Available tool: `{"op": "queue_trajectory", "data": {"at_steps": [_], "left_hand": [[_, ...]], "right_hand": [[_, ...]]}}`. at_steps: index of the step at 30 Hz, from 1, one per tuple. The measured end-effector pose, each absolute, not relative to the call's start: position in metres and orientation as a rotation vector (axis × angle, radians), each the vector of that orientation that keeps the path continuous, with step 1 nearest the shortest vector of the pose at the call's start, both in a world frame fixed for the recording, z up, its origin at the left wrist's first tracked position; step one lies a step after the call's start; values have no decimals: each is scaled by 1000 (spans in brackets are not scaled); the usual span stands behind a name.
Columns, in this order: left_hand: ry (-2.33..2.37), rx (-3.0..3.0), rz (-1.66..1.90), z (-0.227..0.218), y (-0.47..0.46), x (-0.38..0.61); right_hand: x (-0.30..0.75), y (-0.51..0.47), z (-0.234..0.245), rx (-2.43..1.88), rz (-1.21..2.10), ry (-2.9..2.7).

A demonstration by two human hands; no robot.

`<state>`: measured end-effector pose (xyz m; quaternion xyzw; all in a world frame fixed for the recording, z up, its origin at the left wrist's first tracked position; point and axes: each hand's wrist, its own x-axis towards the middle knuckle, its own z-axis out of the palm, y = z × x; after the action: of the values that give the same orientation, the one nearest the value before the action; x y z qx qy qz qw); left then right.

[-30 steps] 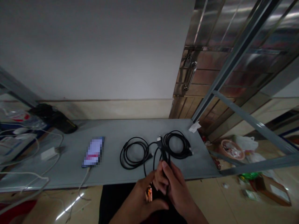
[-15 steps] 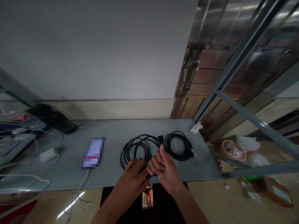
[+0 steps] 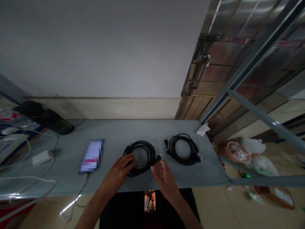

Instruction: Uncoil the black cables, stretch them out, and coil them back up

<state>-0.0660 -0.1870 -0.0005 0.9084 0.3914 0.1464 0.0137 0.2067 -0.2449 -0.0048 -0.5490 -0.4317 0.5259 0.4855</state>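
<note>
Settling the left coil (image 3: 152, 153) seems in hand: left hand (image 3: 119, 170) open at its left edge, right hand (image 3: 165, 178) by its plug (image 3: 158, 157), grip unclear; plug likely needs tucking next.

I've got a long flat grey surface (image 3: 114, 130). On it, right to left: crumpled white paper scrap (image 3: 203, 129) at the back corner, round coil of black cable (image 3: 194, 148), second black ring-shaped cable coil (image 3: 152, 156), slim rectangular phone (image 3: 91, 156) with lit screen, small white block-shaped adapter (image 3: 41, 158). Left rear, I see a long black cylindrical item (image 3: 53, 120), type unclear.
</note>
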Motion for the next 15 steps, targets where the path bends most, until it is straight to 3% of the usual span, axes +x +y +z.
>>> {"op": "queue_trajectory", "data": {"at_steps": [5, 9, 12, 15], "left_hand": [[1262, 2577, 661, -14, -193, -68], [1251, 2494, 748, -11, -193, -69], [1256, 2444, 773, -5, -198, -71], [1280, 2364, 860, -6, -207, -72]], "right_hand": [[230, -328, -32, -1341, 1039, -1336], [239, -373, -104, -1517, 1252, -1616], [235, -381, -162, -1862, 1333, -1621], [225, -371, -198, -1944, 1347, -1576]]}}
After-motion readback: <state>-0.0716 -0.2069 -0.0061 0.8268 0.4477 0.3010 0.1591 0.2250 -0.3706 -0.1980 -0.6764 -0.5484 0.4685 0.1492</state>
